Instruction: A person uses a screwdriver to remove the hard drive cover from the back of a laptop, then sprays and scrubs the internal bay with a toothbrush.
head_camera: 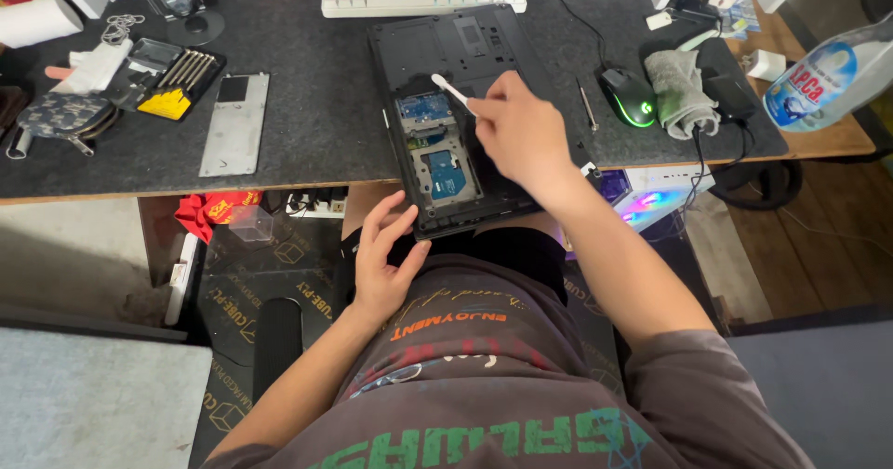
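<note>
White pry stick in right hand, tip up-left.

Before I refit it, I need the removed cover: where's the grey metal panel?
Head view: grey panel lies on the desk mat, left of the open laptop.

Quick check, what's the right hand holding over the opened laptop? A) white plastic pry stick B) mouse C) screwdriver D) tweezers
A: the right hand grips a thin white pry stick, its rounded tip over the open laptop, while the left hand steadies the laptop's near edge.
</note>
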